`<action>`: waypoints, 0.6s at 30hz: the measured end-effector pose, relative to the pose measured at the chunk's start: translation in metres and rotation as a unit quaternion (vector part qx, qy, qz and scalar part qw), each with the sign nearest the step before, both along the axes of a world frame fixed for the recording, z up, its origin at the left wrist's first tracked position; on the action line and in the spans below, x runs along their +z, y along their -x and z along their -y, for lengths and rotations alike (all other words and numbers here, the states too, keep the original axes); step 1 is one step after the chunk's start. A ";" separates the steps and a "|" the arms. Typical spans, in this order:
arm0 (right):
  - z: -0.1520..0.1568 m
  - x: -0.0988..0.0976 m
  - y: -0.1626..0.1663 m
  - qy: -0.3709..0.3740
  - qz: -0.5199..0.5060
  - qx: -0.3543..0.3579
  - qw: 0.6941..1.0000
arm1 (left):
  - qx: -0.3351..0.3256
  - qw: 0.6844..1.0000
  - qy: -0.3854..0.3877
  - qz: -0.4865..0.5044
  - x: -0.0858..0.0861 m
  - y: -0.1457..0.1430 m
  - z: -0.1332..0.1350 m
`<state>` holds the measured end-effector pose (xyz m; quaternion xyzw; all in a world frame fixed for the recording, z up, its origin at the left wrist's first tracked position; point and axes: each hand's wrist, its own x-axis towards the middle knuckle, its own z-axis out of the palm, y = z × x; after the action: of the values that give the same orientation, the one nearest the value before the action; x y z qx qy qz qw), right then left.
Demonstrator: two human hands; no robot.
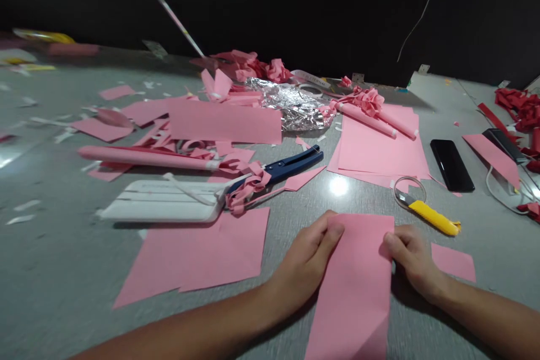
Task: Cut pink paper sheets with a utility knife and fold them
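Pink strip: near end cut off, below left fingers
Crumpled red paper: cut off, beyond right fingers
Yellow item: blurred, far beyond left fingers

Bare forearms, bare wrists, bare fingers

Craft workspace: table, paper scraps

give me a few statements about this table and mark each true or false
1. The left hand and right hand hold the same pink strip. True.
2. A black phone lies right of the stacked pink sheets. True.
3. The right hand touches the black phone. False: it holds the pink strip.
4. Crumpled foil lies beyond the hands. True.
5. The stacked pink sheets lie left of the foil. False: they lie right of it.
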<state>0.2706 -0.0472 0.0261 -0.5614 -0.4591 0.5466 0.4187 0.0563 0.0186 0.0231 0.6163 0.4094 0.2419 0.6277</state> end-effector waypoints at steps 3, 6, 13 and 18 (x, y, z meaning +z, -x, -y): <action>0.001 0.004 0.000 0.031 -0.021 0.068 0.997 | -0.021 0.999 -0.028 0.000 0.001 0.001 0.002; 0.000 0.003 -0.001 0.028 -0.026 0.084 0.996 | -0.009 0.999 -0.047 -0.008 0.002 0.003 0.001; -0.003 -0.004 0.001 0.024 0.008 0.077 0.997 | 0.047 0.998 -0.037 0.003 0.000 0.001 -0.008; -0.005 -0.005 0.003 0.031 0.013 0.070 0.997 | 0.046 0.999 -0.015 0.024 -0.002 0.002 -0.010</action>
<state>0.2673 -0.0424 0.0207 -0.5477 -0.4852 0.5811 0.3562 0.0544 0.0287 0.0215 0.6003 0.4187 0.2918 0.6158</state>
